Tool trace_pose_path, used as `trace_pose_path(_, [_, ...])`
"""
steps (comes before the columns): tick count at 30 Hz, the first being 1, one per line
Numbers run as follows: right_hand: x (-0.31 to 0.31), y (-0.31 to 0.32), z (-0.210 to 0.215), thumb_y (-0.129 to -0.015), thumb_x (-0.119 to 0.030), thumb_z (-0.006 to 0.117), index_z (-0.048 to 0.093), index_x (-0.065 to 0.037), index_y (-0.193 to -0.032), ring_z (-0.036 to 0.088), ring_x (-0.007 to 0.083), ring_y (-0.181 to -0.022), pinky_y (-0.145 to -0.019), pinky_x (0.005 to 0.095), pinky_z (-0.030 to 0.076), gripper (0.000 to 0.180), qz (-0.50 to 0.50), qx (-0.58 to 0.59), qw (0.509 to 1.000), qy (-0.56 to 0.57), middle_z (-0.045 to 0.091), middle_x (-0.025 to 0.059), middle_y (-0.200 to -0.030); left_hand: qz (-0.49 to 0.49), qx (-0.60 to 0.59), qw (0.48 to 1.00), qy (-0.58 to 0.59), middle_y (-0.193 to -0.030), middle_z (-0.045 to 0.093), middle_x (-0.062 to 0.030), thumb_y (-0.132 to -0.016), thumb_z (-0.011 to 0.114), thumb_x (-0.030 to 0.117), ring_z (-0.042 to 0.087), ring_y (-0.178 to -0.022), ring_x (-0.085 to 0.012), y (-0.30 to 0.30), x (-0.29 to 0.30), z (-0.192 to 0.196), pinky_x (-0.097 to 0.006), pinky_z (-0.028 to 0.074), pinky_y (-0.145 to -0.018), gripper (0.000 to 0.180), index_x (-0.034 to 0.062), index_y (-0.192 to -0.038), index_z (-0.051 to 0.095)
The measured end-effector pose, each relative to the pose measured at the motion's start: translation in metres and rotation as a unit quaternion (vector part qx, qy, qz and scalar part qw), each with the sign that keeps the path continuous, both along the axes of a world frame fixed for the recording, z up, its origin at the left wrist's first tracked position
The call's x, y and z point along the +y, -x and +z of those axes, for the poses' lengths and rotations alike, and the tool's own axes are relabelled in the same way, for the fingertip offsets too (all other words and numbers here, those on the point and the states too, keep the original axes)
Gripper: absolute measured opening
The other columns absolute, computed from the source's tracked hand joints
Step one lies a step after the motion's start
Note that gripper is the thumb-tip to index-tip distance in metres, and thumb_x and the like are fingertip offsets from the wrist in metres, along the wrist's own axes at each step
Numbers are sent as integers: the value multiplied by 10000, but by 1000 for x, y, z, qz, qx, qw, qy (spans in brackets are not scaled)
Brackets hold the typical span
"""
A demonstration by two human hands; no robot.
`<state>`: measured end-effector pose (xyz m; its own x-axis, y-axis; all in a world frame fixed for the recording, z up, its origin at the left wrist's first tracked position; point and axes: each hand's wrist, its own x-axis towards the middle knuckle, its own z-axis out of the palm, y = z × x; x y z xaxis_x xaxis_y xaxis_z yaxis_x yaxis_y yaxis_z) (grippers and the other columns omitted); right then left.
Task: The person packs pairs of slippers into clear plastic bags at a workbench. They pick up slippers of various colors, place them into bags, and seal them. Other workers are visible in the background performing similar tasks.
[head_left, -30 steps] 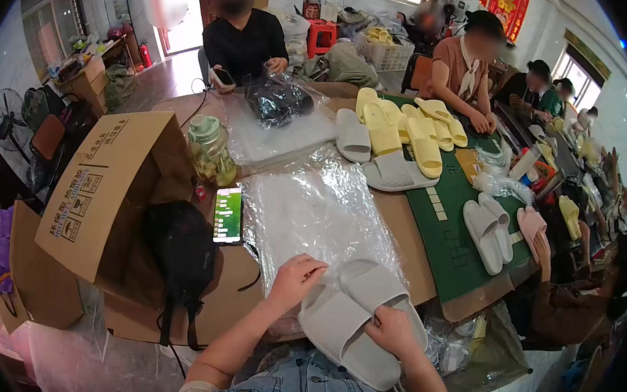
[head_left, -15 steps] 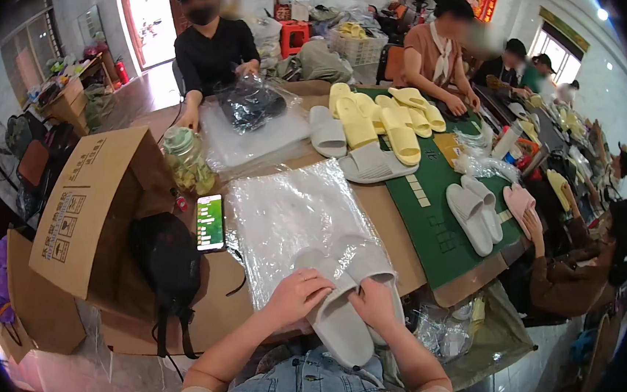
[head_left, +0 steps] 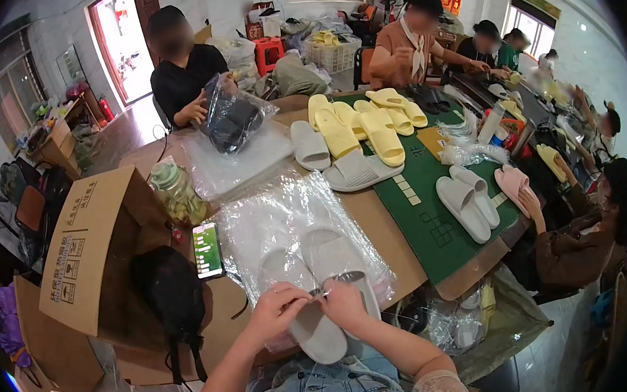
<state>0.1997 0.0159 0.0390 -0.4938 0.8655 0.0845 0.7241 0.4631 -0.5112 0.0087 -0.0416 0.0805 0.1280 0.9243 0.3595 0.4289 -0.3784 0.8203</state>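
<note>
A pair of light grey slippers (head_left: 321, 333) lies at the front edge of the table, toes pointing away, partly on a stack of clear plastic bags (head_left: 267, 218). My left hand (head_left: 280, 310) is closed in a pinch above the left slipper's strap. My right hand (head_left: 342, 303) meets it there, its fingers also pinched, its wrist over the right slipper. Something small and dark shows between the fingertips, too small to name. The hands and forearms hide part of both straps.
An open cardboard box (head_left: 92, 245), a black bag (head_left: 166, 284), a phone (head_left: 208, 250) and a jar (head_left: 177, 193) stand left. Yellow slippers (head_left: 337, 131), more grey slippers (head_left: 467, 204) and a green mat (head_left: 425, 230) lie beyond. Co-workers sit around; one holds bagged black items (head_left: 234, 123).
My hands have come together into a pinch over the left slipper's strap. The co-worker at the far left has lifted the bagged black items. My view has shifted slightly.
</note>
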Motion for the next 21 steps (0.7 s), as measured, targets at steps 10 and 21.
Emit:
trace_pose_path(10, [2, -27, -27, -908, -360, 637, 595, -33, -908, 679, 407, -784, -691, 496, 547, 330, 9, 28, 1000, 8, 687, 196, -837, -99, -2, 995, 3, -948, 704, -70, -883, 699, 78, 624, -936, -264, -31, -1, 5, -373, 481, -872, 98, 62, -963, 753])
trace_pose_path(21, [34, 13, -12, -930, -330, 629, 568, 13, -957, 666, 446, -846, -773, 540, 522, 350, -79, 61, 995, 21, 665, 270, -910, -207, -54, 975, 63, -929, 700, -64, -909, 688, 72, 619, -914, -233, -27, -18, 23, -357, 480, -843, 78, 40, -949, 746])
